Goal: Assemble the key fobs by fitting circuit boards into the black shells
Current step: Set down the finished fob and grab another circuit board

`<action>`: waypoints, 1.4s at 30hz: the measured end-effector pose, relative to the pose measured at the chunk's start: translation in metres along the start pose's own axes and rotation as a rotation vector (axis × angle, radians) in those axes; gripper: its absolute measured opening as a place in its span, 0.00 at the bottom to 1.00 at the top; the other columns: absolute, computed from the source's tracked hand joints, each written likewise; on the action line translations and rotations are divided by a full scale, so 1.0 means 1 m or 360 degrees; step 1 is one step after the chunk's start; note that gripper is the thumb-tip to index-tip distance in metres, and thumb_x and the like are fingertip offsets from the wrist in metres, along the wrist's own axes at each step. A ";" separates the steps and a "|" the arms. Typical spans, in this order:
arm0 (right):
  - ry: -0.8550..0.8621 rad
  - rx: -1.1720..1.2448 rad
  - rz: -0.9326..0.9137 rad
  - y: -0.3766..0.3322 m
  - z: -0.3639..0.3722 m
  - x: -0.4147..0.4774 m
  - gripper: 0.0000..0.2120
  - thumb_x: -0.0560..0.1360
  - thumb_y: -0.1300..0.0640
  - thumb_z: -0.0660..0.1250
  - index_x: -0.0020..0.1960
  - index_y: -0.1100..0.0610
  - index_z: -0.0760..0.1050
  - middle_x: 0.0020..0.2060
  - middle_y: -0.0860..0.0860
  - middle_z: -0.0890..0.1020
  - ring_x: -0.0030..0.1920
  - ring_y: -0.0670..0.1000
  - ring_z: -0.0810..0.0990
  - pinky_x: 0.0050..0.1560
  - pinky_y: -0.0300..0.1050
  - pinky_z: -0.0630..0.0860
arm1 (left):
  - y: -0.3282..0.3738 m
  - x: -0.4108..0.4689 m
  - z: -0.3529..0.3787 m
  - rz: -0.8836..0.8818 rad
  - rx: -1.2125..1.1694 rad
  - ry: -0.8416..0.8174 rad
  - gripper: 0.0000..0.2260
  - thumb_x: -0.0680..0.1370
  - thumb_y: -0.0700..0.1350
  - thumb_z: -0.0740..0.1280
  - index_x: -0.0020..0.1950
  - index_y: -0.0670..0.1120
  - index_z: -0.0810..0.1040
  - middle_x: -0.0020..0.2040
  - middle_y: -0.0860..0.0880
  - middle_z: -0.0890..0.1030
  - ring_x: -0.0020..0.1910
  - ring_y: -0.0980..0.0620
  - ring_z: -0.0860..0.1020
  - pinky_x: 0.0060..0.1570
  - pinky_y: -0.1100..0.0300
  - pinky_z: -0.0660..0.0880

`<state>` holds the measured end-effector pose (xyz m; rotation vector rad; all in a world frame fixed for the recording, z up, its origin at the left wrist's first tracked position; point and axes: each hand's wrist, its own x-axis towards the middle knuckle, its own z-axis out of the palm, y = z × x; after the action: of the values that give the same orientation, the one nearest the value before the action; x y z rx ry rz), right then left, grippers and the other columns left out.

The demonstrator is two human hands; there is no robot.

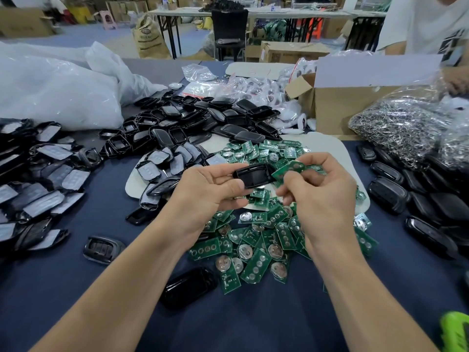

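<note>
My left hand (210, 189) holds a black key fob shell (255, 175) with its hollow side facing me, above the table's middle. My right hand (322, 189) pinches a green circuit board (289, 170) between thumb and fingers. The board's left edge touches the shell's right end. A heap of green circuit boards (256, 247) with round silver battery holders lies under and behind both hands. Empty black shells (193, 118) are piled behind the boards.
Shells with grey button pads (45, 174) cover the left side. Closed black fobs (416, 207) line the right. A bag of metal key rings (411, 128) and an open cardboard box (342, 107) stand at the back right, where another person (431, 24) works. Big clear plastic bags (58, 85) lie at the back left.
</note>
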<state>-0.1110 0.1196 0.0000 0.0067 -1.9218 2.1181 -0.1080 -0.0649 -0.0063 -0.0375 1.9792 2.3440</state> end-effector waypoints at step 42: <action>-0.0117 -0.0195 -0.0046 0.005 0.003 0.000 0.09 0.71 0.59 0.80 0.40 0.45 0.87 0.33 0.47 0.86 0.34 0.45 0.82 0.40 0.43 0.82 | -0.005 -0.002 0.012 -0.0009 0.0155 -0.0077 0.16 0.81 0.31 0.67 0.63 0.49 0.81 0.47 0.48 0.89 0.47 0.50 0.88 0.44 0.60 0.84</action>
<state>-0.1122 0.1159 -0.0046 0.0877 -2.0777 2.0048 -0.1055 -0.0518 -0.0091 0.0191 2.0643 2.2197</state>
